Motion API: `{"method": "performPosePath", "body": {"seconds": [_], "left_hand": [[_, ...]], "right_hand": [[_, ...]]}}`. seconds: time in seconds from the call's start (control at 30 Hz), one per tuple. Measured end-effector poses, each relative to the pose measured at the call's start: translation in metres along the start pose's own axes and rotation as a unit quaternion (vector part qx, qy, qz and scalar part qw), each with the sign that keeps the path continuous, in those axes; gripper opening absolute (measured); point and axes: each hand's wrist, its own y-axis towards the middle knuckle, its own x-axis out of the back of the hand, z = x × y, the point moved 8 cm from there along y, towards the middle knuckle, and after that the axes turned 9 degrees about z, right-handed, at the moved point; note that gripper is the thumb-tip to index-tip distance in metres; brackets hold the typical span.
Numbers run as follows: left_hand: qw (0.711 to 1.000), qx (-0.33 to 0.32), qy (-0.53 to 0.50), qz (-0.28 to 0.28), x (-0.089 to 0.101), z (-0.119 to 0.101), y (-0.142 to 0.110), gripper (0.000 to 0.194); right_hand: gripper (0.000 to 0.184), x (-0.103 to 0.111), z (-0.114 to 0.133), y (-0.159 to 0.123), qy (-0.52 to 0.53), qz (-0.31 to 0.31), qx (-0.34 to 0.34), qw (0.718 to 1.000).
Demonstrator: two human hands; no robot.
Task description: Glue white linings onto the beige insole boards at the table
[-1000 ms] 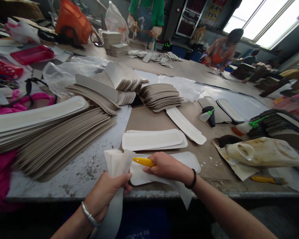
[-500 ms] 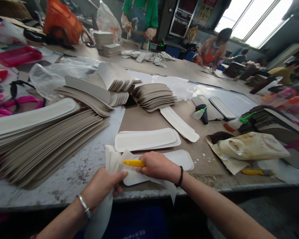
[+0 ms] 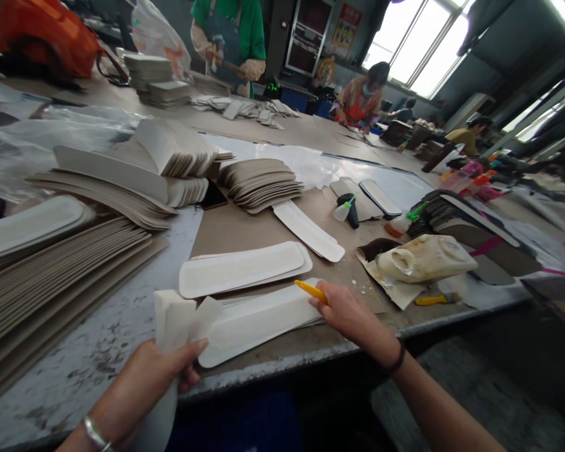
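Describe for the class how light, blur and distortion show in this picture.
All in the head view: the window burns out white; glare sheens the white tabletop sheet; deep shadow hides detail below the table edge; white strips in the left hand look smeared; the room leans, probably camera tilt.

The right hand (image 3: 346,311) hides one end of the slim yellow handle (image 3: 311,290); the left hand (image 3: 155,376) covers the middle of the thin white strips (image 3: 173,317), cut off below; the bench's (image 3: 245,226) near left corner is out of view; the green-sleeved person's (image 3: 228,47) head is cut off; the red-topped wall poster's (image 3: 345,30) print is too small.
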Motion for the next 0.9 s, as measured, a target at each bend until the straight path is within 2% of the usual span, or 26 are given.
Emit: {"method": "performPosePath", "body": {"seconds": [0.1, 0.2, 0.33, 0.57, 0.7, 0.8, 0.9], "left_hand": [[1.000, 0.008, 0.027, -0.010, 0.001, 0.003, 0.002, 0.042], [0.999, 0.020, 0.035, -0.017, 0.000, -0.001, -0.001, 0.043], [0.999, 0.010, 0.042, -0.017, -0.003, -0.008, -0.004, 0.044], [0.996, 0.032, 0.076, -0.040, 0.003, 0.007, 0.006, 0.049], [0.997, 0.031, 0.049, -0.053, 0.003, 0.003, 0.004, 0.047], [0.998, 0.028, 0.038, -0.051, 0.001, -0.002, 0.002, 0.050], [0.998, 0.027, 0.033, -0.049, -0.001, -0.005, 0.000, 0.053]], "right_hand": [[0.015, 0.003, 0.006, 0.001, -0.046, -0.031, -0.022, 0.998], [0.015, 0.004, 0.012, 0.004, -0.073, -0.046, -0.013, 0.996], [0.016, 0.001, 0.011, 0.011, -0.083, -0.034, -0.008, 0.996], [0.017, -0.003, 0.006, 0.018, -0.074, -0.016, -0.013, 0.997], [0.014, -0.006, 0.007, 0.022, -0.071, -0.015, -0.009, 0.997], [0.011, -0.003, 0.004, 0.021, -0.087, -0.033, -0.015, 0.996], [0.008, 0.005, -0.010, 0.014, -0.093, -0.076, -0.052, 0.991]]}}
